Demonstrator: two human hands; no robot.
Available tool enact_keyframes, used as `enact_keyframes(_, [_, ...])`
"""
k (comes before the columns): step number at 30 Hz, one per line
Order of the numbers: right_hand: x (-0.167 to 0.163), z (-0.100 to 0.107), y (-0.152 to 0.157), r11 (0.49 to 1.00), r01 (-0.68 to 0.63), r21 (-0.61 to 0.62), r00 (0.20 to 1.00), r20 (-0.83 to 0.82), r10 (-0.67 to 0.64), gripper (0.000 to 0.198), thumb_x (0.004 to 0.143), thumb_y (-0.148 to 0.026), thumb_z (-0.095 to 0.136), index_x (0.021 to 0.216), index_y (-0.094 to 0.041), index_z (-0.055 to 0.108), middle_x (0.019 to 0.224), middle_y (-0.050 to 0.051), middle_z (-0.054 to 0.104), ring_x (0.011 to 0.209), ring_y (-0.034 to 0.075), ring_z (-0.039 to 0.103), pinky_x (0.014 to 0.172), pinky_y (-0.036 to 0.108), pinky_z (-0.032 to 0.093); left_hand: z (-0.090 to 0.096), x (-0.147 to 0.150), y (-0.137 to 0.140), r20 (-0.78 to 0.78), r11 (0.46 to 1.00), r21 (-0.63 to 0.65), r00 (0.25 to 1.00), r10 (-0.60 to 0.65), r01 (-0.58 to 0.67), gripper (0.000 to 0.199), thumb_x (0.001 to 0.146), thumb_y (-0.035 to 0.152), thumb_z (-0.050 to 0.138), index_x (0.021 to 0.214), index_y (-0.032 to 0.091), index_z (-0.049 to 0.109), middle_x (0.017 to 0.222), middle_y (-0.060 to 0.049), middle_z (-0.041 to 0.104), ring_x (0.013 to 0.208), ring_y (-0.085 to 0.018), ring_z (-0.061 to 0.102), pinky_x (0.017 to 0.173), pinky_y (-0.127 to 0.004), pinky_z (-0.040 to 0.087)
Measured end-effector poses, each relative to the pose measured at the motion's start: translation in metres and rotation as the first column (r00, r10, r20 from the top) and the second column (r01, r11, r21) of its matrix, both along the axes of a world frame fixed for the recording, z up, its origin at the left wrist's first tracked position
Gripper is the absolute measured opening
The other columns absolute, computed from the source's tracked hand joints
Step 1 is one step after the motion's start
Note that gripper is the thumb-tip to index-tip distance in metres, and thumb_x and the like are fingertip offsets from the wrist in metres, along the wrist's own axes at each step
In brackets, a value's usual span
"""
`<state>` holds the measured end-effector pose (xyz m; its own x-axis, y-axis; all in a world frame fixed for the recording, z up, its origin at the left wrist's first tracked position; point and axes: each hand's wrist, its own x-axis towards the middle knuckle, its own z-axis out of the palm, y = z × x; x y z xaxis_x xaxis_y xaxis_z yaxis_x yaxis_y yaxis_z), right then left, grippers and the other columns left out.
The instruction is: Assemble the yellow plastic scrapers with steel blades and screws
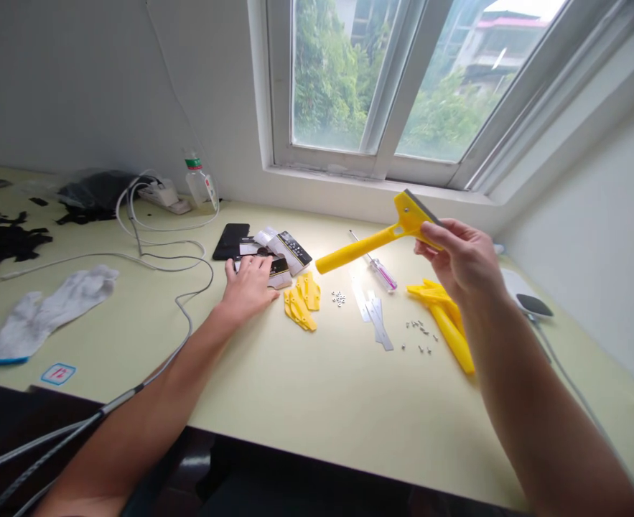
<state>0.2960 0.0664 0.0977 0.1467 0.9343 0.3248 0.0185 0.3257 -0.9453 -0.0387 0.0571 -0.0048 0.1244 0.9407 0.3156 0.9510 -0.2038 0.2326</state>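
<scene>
Fingers of the left hand (248,286) rest, slightly spread, on printed packets (294,251) left of the screwdriver (384,276). Yellow scraper (373,243) held up, handle crossing in front of the screwdriver; right hand (461,257), right of it, fingers pinching the scraper's head.

1. Yellow scraper (373,242): long, rounded handle; broad, flat head with a dark grey strip along its outer edge. One screw is visible in the head face.
2. Scraper pose: raised above the counter (295,380), tilted. The handle end points left and slightly down; the head is at the upper right.
3. Scraper grip: the right fingers (440,235) clasp the head at its lower right corner.
4. Printed packets (294,253): flat, black and whitish; lettering too small to read.
5. Packet position: overlapping at differing angles on the counter, partly covered by the left fingers (246,264).
</scene>
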Motion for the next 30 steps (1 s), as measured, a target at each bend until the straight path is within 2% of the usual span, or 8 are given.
enact_keyframes(4, [0.003, -0.005, 0.006, 0.999, 0.045, 0.016, 0.998, -0.033, -0.044, 0.022, 0.067, -0.034, 0.08, 0.079, -0.023, 0.065, 0.073, -0.001, 0.063, 0.057, 0.011, 0.054, 0.062, 0.033, 0.052, 0.001, -0.001, 0.002, -0.007, 0.998, 0.065, 1.0, -0.012, 0.012, 0.045, 0.077, 0.025, 0.069, 0.122, 0.022, 0.062, 0.118, -0.016, 0.066, 0.116, -0.038, 0.053, 0.107, -0.073, 0.014])
enact_keyframes(6, [0.004, -0.003, 0.006, 0.997, 0.062, 0.041, 0.996, -0.069, -0.059, 0.021, 0.067, -0.034, 0.081, 0.077, -0.023, 0.065, 0.071, -0.001, 0.063, 0.057, 0.011, 0.054, 0.063, 0.032, 0.051, 0.006, 0.001, 0.001, 0.002, 0.986, 0.164, 1.0, -0.024, 0.023, 0.048, 0.078, 0.02, 0.069, 0.125, 0.022, 0.06, 0.119, -0.016, 0.065, 0.117, -0.037, 0.053, 0.109, -0.072, 0.012])
enact_keyframes(8, [0.005, 0.003, 0.002, 0.992, 0.091, 0.083, 0.991, -0.105, -0.082, 0.02, 0.067, -0.033, 0.082, 0.075, -0.023, 0.066, 0.068, -0.002, 0.061, 0.056, 0.011, 0.053, 0.063, 0.032, 0.051, 0.011, 0.005, -0.002, 0.022, 0.957, 0.277, 0.995, -0.097, 0.087, 0.052, 0.079, 0.018, 0.067, 0.13, 0.02, 0.057, 0.119, -0.016, 0.065, 0.12, -0.036, 0.052, 0.112, -0.07, 0.009])
enact_keyframes(11, [0.006, 0.015, -0.008, 0.978, 0.138, 0.155, 0.984, -0.131, -0.118, 0.019, 0.067, -0.032, 0.081, 0.073, -0.024, 0.065, 0.069, -0.002, 0.061, 0.056, 0.011, 0.053, 0.063, 0.033, 0.05, 0.017, 0.015, -0.011, 0.011, 0.865, 0.394, 0.94, -0.342, 0.31, 0.056, 0.083, 0.014, 0.063, 0.137, 0.023, 0.052, 0.122, -0.012, 0.064, 0.126, -0.032, 0.051, 0.117, -0.065, 0.005])
enact_keyframes(15, [0.006, 0.026, -0.021, 0.966, 0.129, 0.224, 0.99, -0.077, -0.114, 0.017, 0.067, -0.029, 0.082, 0.073, -0.024, 0.068, 0.073, 0.001, 0.064, 0.059, 0.013, 0.055, 0.061, 0.034, 0.048, 0.018, 0.028, -0.024, -0.043, 0.72, 0.434, 0.811, -0.584, 0.541, 0.057, 0.086, 0.012, 0.06, 0.139, 0.026, 0.048, 0.126, -0.01, 0.062, 0.13, -0.029, 0.05, 0.119, -0.062, 0.01])
enact_keyframes(24, [0.001, 0.019, -0.024, 0.979, 0.075, 0.188, 0.987, 0.125, -0.1, 0.017, 0.068, -0.032, 0.083, 0.073, -0.022, 0.07, 0.061, -0.002, 0.06, 0.055, 0.011, 0.056, 0.058, 0.031, 0.047, 0.017, 0.04, -0.034, -0.036, 0.57, 0.523, 0.684, -0.728, 0.634, 0.066, 0.084, 0.015, 0.065, 0.144, 0.029, 0.041, 0.129, -0.013, 0.056, 0.127, -0.03, 0.051, 0.113, -0.059, 0.033])
enact_keyframes(26, [-0.005, 0.016, -0.025, 0.987, 0.04, 0.153, 0.983, 0.17, -0.066, 0.018, 0.068, -0.034, 0.082, 0.075, -0.022, 0.07, 0.063, -0.002, 0.062, 0.057, 0.011, 0.057, 0.058, 0.031, 0.048, 0.017, 0.042, -0.035, -0.029, 0.563, 0.529, 0.676, -0.736, 0.635, 0.066, 0.083, 0.015, 0.066, 0.143, 0.03, 0.043, 0.134, -0.013, 0.053, 0.131, -0.031, 0.048, 0.113, -0.059, 0.034])
enact_keyframes(30, [-0.019, 0.012, -0.03, 0.998, -0.042, 0.042, 0.966, 0.256, 0.03, 0.023, 0.068, -0.039, 0.081, 0.074, -0.021, 0.069, 0.063, 0.0, 0.063, 0.058, 0.013, 0.058, 0.054, 0.03, 0.048, 0.015, 0.044, -0.038, -0.006, 0.593, 0.484, 0.68, -0.733, 0.644, 0.06, 0.082, 0.016, 0.067, 0.137, 0.032, 0.049, 0.14, -0.011, 0.05, 0.135, -0.033, 0.043, 0.114, -0.061, 0.031])
